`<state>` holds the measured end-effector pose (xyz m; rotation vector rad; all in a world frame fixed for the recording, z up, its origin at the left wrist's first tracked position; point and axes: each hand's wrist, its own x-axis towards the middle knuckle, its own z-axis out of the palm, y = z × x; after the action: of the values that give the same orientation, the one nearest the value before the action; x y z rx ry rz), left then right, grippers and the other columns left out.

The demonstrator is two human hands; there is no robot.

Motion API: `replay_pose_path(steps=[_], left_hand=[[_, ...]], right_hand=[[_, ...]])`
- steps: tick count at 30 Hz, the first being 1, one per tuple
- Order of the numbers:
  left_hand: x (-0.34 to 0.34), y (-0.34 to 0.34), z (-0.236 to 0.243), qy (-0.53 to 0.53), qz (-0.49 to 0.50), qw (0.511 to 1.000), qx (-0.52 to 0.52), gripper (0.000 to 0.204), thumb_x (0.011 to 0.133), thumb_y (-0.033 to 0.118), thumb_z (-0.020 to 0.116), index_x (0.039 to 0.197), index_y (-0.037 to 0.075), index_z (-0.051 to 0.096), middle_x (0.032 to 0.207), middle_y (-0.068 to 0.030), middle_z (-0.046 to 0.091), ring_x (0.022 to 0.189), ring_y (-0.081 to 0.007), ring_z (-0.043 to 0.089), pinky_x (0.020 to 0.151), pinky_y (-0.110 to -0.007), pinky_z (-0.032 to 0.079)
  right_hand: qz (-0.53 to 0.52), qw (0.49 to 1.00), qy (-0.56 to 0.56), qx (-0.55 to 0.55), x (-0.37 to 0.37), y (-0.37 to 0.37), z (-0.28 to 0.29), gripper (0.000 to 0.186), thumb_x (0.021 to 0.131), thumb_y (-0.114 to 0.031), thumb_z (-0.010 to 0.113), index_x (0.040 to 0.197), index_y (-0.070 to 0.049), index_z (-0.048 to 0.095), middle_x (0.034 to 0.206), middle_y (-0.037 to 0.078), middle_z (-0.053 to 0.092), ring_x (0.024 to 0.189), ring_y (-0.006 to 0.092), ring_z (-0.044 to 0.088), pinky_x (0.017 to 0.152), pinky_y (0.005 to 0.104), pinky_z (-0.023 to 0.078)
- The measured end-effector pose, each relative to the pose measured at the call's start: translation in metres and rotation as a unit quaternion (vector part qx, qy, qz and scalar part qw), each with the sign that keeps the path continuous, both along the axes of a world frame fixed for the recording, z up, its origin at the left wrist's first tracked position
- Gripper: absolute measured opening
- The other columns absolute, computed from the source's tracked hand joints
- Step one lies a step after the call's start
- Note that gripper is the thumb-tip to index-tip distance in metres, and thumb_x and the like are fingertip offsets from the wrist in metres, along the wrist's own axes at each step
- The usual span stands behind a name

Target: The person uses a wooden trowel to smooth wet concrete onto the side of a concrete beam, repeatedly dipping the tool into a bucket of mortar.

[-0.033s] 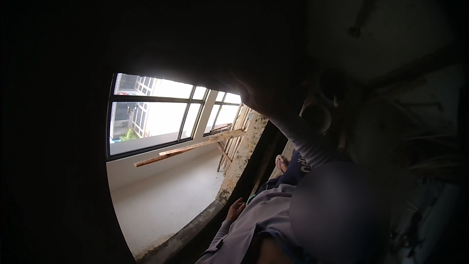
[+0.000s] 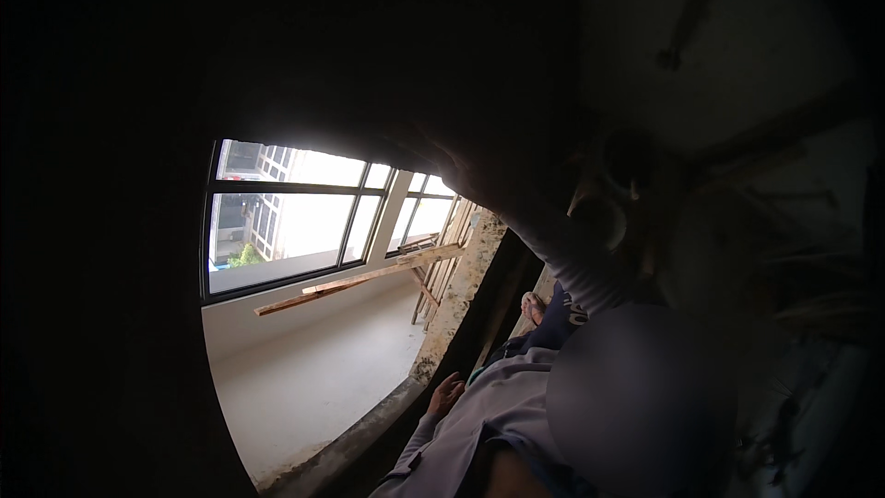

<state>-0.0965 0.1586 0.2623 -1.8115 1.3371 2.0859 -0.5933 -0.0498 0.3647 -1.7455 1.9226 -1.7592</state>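
Note:
My right arm, in a light grey sleeve, reaches up and left. My right hand point(image 2: 466, 175) is in deep shadow against a large dark surface point(image 2: 350, 92); its fingers, and anything in them, cannot be made out. Lower down, my left hand point(image 2: 447, 395) hangs beside my grey top point(image 2: 498, 397), close to the dark trousers. Its fingers are loosely bent and a little apart, with nothing visible in them. A rough, stained ledge point(image 2: 461, 300) runs just beyond that hand.
Past an opening are framed windows point(image 2: 304, 231), a pale floor point(image 2: 323, 387), a long timber plank point(image 2: 359, 278) and several upright poles point(image 2: 442, 281). A foot point(image 2: 532, 307) shows by the ledge. Dim round containers point(image 2: 599, 219) stand on the right. A blurred round patch hides part of the lower right.
My right hand and forearm have shifted slightly, and the hand looks darker. My left hand stays in nearly the same place.

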Motion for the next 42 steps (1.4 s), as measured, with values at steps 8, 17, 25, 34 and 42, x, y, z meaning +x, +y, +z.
replay_pose_path(steps=[8,17,25,34,42], left_hand=[[0.002,0.007,0.001,0.0,0.001,0.998,-0.057,0.048,0.087,0.022,0.055,0.129,0.004,0.039,0.109,-0.0131,0.059,0.094,-0.016,0.057,0.081,-0.028,0.046],[0.026,0.008,-0.013,-0.068,-0.044,0.996,-0.04,0.043,0.087,0.022,0.056,0.124,0.004,0.045,0.104,-0.0118,0.061,0.094,-0.0174,0.058,0.081,-0.028,0.046],[0.029,0.012,-0.023,-0.036,0.043,0.998,-0.004,0.043,0.086,0.021,0.056,0.125,0.006,0.044,0.103,-0.0126,0.061,0.093,-0.0163,0.058,0.08,-0.028,0.046],[0.046,0.006,-0.025,-0.09,-0.077,0.986,-0.118,0.047,0.084,0.025,0.059,0.124,0.005,0.045,0.099,-0.0102,0.062,0.086,-0.0138,0.058,0.075,-0.026,0.047],[0.031,0.003,-0.023,-0.052,-0.055,0.992,-0.103,0.047,0.083,0.026,0.06,0.123,0.006,0.047,0.1,-0.0097,0.062,0.087,-0.0142,0.059,0.075,-0.027,0.047]], right_hand=[[-0.012,0.994,-0.033,0.104,-0.003,0.02,-0.054,0.03,0.083,-0.009,0.055,0.112,-0.006,0.056,0.105,0.016,0.059,0.096,0.0293,0.058,0.084,0.0364,0.047],[-0.007,0.995,0.104,0.002,0.021,-0.015,0.035,0.029,0.085,-0.009,0.051,0.113,-0.005,0.055,0.108,0.017,0.057,0.102,0.0325,0.055,0.088,0.0389,0.045],[0.046,0.999,-0.012,0.022,0.027,0.044,-0.004,0.029,0.085,-0.009,0.05,0.114,-0.005,0.055,0.109,0.017,0.057,0.102,0.0326,0.054,0.088,0.0385,0.045],[0.014,0.994,0.103,-0.029,0.037,-0.012,0.079,0.03,0.085,-0.01,0.05,0.115,-0.005,0.054,0.109,0.016,0.057,0.103,0.0327,0.054,0.089,0.038,0.045],[0.035,0.998,-0.044,-0.025,0.035,0.057,0.017,0.031,0.086,-0.011,0.051,0.116,-0.005,0.054,0.109,0.016,0.057,0.102,0.0323,0.055,0.088,0.0373,0.045]])
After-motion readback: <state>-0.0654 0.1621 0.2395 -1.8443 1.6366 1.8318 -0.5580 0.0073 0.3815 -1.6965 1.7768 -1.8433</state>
